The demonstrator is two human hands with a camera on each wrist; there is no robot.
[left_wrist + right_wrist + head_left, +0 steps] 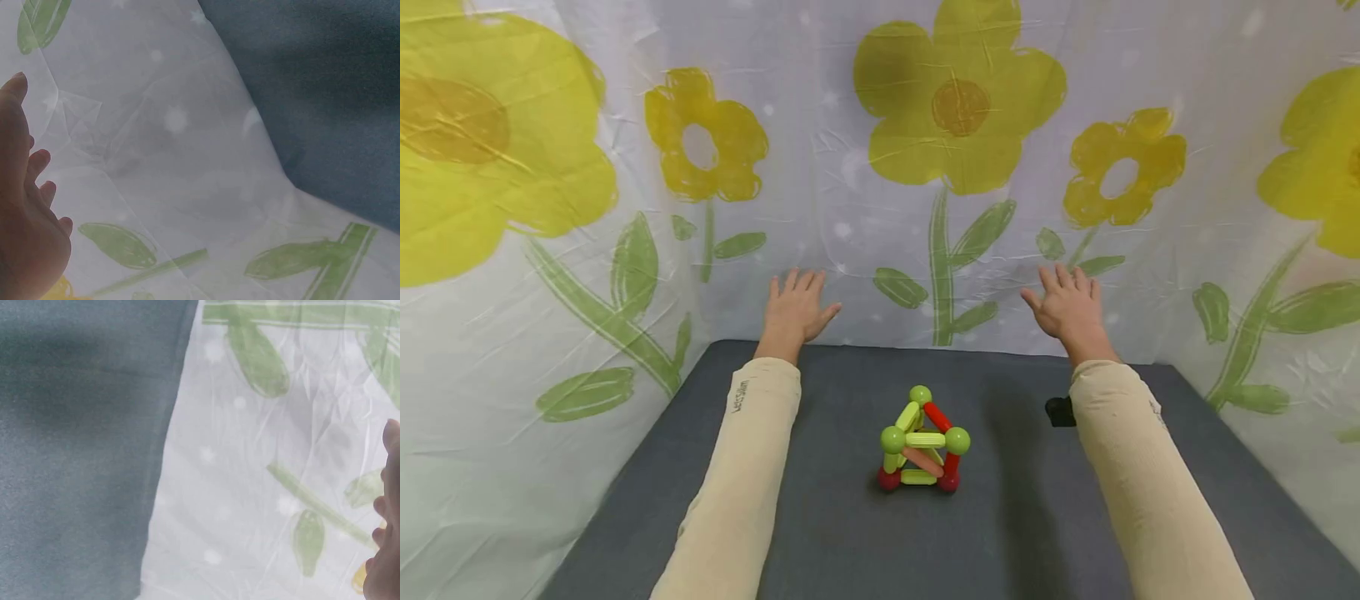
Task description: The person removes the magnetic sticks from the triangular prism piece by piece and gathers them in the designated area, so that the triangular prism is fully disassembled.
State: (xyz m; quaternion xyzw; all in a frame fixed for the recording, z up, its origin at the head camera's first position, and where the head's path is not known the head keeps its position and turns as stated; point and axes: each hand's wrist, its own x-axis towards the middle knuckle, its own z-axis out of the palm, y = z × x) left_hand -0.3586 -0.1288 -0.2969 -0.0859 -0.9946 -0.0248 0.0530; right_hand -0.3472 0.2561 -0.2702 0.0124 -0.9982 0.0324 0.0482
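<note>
On the dark table stands a small frame of magnetic rods and balls (925,440), with light green, red and orange rods, green balls at the top and dark red balls at the bottom. My left hand (794,308) is stretched out beyond it to the left, fingers spread and holding nothing. On the other side my right hand (1066,307) is held out likewise, fingers straight and apart. Both hands are well away from the magnetic frame. Each wrist view catches part of its hand at the edge, the left hand (31,206) and the right hand (386,525).
The dark grey tabletop (842,533) extends between the forearms. A small black object (1060,412) lies beside the right sleeve, partly hidden by it. A white curtain (820,208) printed with yellow flowers surrounds the table at the back and sides.
</note>
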